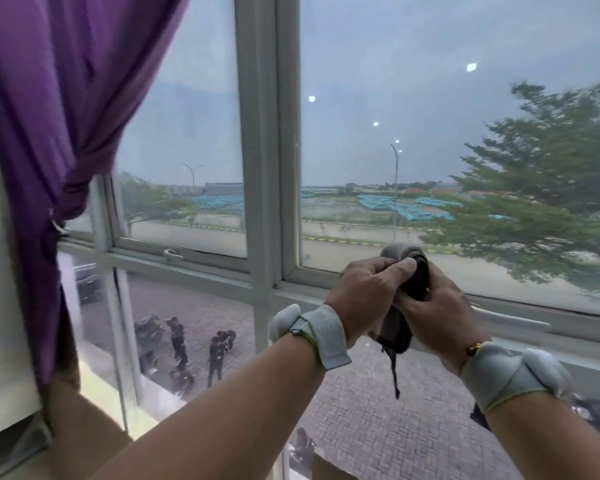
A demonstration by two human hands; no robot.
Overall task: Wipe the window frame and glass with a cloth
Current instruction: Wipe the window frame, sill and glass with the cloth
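No legible text, label, brand, number or sign appears anywhere in view

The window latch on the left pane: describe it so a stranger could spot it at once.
Start at the purple curtain tied back at the left, then follow the white window frame along the bottom rail of the left pane. The window latch sits on that rail, a small white handle, the only thing that sticks out from the flat bar.
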